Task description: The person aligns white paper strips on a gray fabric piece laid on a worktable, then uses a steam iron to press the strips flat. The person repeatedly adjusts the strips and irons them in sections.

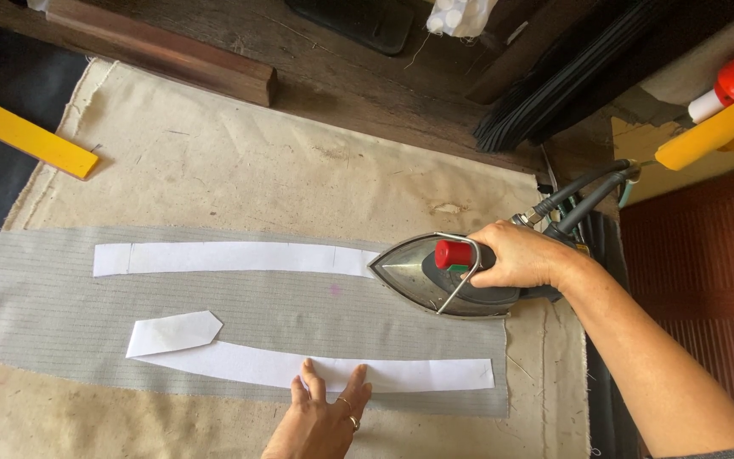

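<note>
while right hand (516,255) hides iron (435,276) handle, cord exits frame.

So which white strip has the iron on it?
The upper white strip: the iron, gripped by the right hand, sits on its right end. The lower white strip, with the pointed left end, has only the left hand pressing on it.

We are gripping the iron (435,276) with our right hand (516,255), our left hand (324,416) pressing the lower white strip (299,367).
</note>
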